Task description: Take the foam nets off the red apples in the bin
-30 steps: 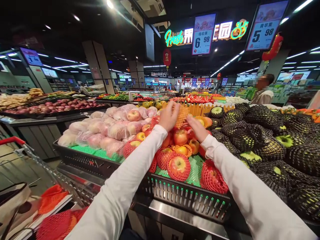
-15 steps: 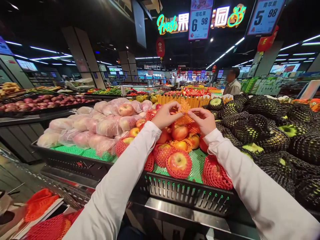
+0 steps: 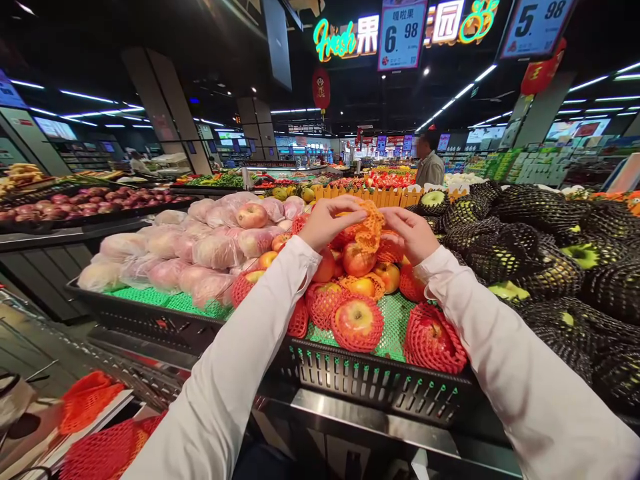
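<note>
An orange foam fruit net (image 3: pixel 369 228) hangs between my two hands, above the heap of apples. My left hand (image 3: pixel 330 223) pinches its left side between thumb and fingers. At its right side, my right hand (image 3: pixel 409 232) has its fingers closed on the netting. Below the net lies a bare red-yellow apple (image 3: pixel 359 259). Nearer the front sit an apple in a red foam net (image 3: pixel 357 323) and another netted apple (image 3: pixel 434 339). These rest on a green mesh liner (image 3: pixel 393 327) in a black slotted crate (image 3: pixel 365 373).
Plastic-wrapped apples (image 3: pixel 170 247) fill the crate's left part. Green fruits in black nets (image 3: pixel 525 247) are piled on the right. Loose red nets (image 3: pixel 100 447) lie at the lower left. A person (image 3: pixel 430 160) stands beyond the display.
The orange net is spread wider and hangs lower between my hands. My left hand has shifted slightly left. The person in the background appears farther left.
</note>
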Motion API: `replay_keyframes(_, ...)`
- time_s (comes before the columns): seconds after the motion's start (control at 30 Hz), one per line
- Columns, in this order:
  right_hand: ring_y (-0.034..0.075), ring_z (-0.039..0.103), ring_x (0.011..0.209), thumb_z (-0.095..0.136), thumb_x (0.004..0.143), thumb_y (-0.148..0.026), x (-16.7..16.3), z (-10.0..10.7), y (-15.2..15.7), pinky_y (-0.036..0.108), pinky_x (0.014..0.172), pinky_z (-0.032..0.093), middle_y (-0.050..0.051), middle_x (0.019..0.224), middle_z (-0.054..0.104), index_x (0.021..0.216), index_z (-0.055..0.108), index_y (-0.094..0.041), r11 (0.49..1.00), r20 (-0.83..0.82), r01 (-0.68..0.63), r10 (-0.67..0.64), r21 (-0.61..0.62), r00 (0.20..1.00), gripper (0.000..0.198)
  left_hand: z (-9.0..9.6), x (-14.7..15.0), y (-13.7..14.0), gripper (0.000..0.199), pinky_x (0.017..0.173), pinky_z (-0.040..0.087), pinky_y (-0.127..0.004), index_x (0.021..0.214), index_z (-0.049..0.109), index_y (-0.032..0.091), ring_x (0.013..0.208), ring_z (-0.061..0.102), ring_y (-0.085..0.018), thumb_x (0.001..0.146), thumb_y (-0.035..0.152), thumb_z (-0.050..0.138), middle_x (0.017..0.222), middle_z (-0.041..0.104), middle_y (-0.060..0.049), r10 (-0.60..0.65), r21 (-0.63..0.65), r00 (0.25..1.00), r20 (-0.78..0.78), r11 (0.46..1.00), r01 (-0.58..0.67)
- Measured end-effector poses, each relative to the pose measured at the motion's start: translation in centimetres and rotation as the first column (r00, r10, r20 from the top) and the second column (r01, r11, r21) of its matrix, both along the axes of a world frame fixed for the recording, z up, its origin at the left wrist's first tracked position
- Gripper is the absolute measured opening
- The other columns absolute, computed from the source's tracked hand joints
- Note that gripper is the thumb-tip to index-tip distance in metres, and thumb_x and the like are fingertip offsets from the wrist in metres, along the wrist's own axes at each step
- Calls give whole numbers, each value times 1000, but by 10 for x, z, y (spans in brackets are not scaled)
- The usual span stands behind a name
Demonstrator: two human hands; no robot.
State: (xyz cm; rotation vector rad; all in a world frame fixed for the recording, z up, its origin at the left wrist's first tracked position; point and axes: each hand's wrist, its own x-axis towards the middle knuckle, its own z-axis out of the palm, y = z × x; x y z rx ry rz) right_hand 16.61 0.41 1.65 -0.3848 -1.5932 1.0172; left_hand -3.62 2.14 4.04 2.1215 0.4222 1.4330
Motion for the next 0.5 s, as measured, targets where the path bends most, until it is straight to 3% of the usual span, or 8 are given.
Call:
replay_keyframes(0.1,20,59,89,106,59,-55,0,0,1,14,61,53,6,100,59,105,67,-13,980,-63,-4,-9,-197,998,73,2,1,-3,31,87,47,-30,78,73,12,89,62,-16,75,42,77,93,68,-9,-2,-26,1000,15,1000,2)
replay_keyframes(0.27,16,59,80,104,47,-31,1,6,-4,8,51,46,7,91,59,88,67,-8,946,-41,-25,12,-324,999,60,3,2,-4,38,78,47,-25,75,70,11,77,59,-12,70,47,80,80,67,-6,20,-115,999,26,993,-17)
replay_keyframes(0.37,17,59,81,102,51,-26,3,8,-7,10,51,48,6,87,57,83,64,-10,942,-63,-34,14,-333,998,52,3,4,-4,38,76,48,-23,78,69,10,75,59,-11,66,44,81,81,65,-5,3,-224,998,70,975,13)
replay_keyframes(0.5,23,61,92,89,70,-20,-2,8,-8,21,71,59,5,92,58,88,57,-14,931,-190,-36,-36,-363,981,37,6,4,-5,39,63,50,-22,78,58,12,63,57,-9,61,41,76,70,56,0,-14,-427,985,172,900,88)
